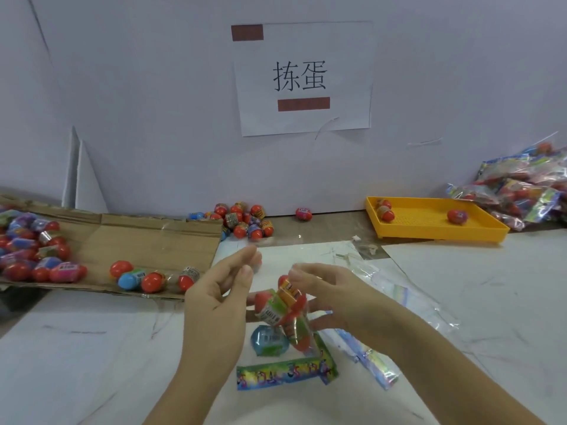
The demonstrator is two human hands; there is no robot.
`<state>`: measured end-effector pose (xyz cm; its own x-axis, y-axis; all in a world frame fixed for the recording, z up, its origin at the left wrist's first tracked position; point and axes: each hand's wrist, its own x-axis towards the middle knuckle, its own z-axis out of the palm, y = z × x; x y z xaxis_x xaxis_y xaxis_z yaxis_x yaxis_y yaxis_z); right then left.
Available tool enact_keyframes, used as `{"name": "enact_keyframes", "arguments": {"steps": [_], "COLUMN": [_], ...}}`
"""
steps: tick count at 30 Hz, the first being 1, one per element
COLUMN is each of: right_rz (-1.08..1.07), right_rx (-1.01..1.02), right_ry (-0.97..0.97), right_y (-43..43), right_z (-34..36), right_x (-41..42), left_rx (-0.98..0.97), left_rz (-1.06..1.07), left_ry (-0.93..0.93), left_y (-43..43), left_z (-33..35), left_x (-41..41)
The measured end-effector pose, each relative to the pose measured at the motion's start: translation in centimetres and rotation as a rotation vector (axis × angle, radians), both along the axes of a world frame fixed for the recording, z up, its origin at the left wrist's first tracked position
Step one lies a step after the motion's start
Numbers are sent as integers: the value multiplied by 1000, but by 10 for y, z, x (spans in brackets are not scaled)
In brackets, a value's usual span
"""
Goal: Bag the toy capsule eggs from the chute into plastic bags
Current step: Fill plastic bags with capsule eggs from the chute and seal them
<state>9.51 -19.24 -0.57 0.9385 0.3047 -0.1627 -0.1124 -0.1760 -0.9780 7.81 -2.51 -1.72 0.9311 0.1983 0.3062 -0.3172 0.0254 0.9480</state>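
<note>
Left hand [221, 289]: fingers loosely curled beside the bag [287, 329]. Whether it pinches the clear film cannot be told. Right hand [333, 299]: thumb and fingers curled round the bag's upper part, holding it upright over the bench [92, 363]. The bag holds several eggs, red and orange above and a blue one at the bottom. Loose eggs [153, 280] lie on the cardboard chute [138, 240] to the left; more sit by the wall. A yellow tray [429, 231] stands at right – filled bags [521, 191] are piled behind it.
</note>
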Motion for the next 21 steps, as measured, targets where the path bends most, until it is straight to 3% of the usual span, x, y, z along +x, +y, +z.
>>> {"name": "enact_keyframes", "arguments": {"steps": [5, 10, 21], "right_rz": [-71, -108, -213], "right_rx": [222, 315, 334], "right_ry": [-55, -119, -114], "right_y": [2, 2, 3], "right_z": [-14, -13, -13], "right_x": [0, -7, -4], "left_rx": [-112, -93, -301], "left_rz": [-129, -244, -192], "left_ry": [74, 213, 202], "left_y": [-2, -1, 3], "left_z": [6, 3, 1], "left_x": [-2, 0, 4]}}
